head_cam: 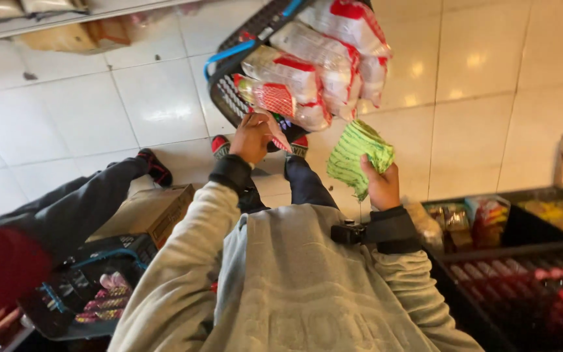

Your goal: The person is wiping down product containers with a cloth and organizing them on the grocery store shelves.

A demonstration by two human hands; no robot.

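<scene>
Near the frame's centre, the right hand (380, 184) grips a soft, crinkly green plastic packet (358, 156), likely light and best pinched at its edge; the left hand (251, 138) closes on a red-and-white bag (275, 99) in the black wire basket (229, 98). Glossy white floor tiles (490, 58) lie beyond, dark shelves (529, 274) lower right.

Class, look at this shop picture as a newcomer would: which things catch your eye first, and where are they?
The black basket at top centre, piled with red-and-white packets, strikes first; the left hand touches the lowest packet. Just right of it, the right hand grips a bright green packet. At lower left a second basket sits beside a cardboard box.
</scene>
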